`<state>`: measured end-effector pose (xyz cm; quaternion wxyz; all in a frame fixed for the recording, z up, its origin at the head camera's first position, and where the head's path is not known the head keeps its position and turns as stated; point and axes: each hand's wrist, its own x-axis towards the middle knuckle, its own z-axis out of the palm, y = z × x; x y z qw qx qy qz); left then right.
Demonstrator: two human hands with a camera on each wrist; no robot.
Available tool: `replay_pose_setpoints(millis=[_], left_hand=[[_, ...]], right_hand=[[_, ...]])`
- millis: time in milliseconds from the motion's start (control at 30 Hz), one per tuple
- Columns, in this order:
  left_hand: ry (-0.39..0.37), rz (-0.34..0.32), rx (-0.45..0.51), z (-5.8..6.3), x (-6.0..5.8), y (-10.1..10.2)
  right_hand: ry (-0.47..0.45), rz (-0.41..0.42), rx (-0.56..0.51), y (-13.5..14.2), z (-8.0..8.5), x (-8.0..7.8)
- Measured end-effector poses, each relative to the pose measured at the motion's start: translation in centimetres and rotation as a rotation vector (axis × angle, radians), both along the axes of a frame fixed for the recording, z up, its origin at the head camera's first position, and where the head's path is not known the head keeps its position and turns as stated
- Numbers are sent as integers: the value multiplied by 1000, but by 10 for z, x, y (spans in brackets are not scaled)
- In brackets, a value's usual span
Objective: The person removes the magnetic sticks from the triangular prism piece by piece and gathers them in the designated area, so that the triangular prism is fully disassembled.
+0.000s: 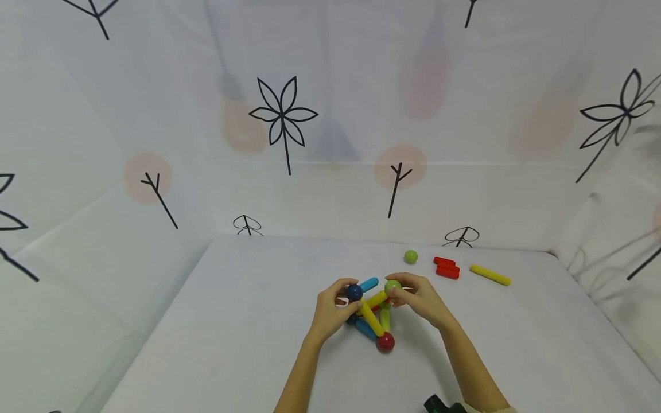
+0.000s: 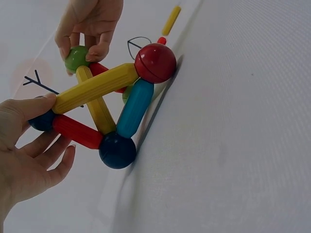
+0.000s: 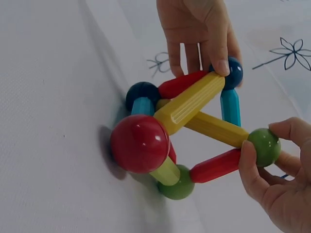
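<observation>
A frame of coloured rods and balls stands on the white table between both hands. My left hand (image 1: 327, 312) pinches its upper dark blue ball (image 1: 354, 292), the thumb lying along the end of a yellow rod (image 2: 97, 88). From that ball a light blue rod (image 1: 369, 284) points away, its far end apparently free. My right hand (image 1: 423, 298) holds a green ball (image 3: 266, 147) between thumb and fingers, joined to a second yellow rod (image 3: 216, 129) and a red rod (image 3: 216, 165). Low down sit a red ball (image 1: 385, 342), another dark blue ball (image 2: 117, 150) and another green ball (image 3: 176, 185).
Beyond the frame, a loose green ball (image 1: 410, 256) lies near the table's back edge. To its right are several red rods (image 1: 447, 271) and a single yellow rod (image 1: 490, 275). A patterned white cloth (image 1: 330, 195) hangs behind the table.
</observation>
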<state>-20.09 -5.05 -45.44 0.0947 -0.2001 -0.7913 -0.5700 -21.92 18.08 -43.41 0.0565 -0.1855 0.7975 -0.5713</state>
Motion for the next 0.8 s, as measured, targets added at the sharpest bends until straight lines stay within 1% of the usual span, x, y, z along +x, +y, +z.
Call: replay_pose_setpoints(millis=[100, 200, 300, 367, 433, 500, 600, 633, 733, 800], left_hand=[[-8, -3, 8, -1, 0, 0], [-16, -7, 30, -2, 0, 1], [-7, -10, 41, -2, 0, 1], [-3, -6, 27, -2, 0, 1], [-10, 0, 11, -2, -1, 1], [-21, 3, 1, -2, 0, 0], [-35, 3, 0, -1, 0, 0], [-33, 1, -1, -1, 0, 0], [-29, -4, 4, -1, 0, 0], [-32, -4, 3, -1, 0, 0]], right_hand=[[-38, -4, -10, 1, 0, 0], [-117, 2, -49, 2, 0, -1], [-235, 2, -141, 5, -1, -3], [-306, 5, -206, 8, -2, -4], [-365, -4, -285, 10, -3, -5], [-401, -35, -355, 12, -4, -5], [-397, -118, -436, 15, -6, -8], [-382, -151, -445, 17, -8, -10], [-315, -227, -422, 24, -15, -16], [-282, -283, -366, 29, -21, -21]])
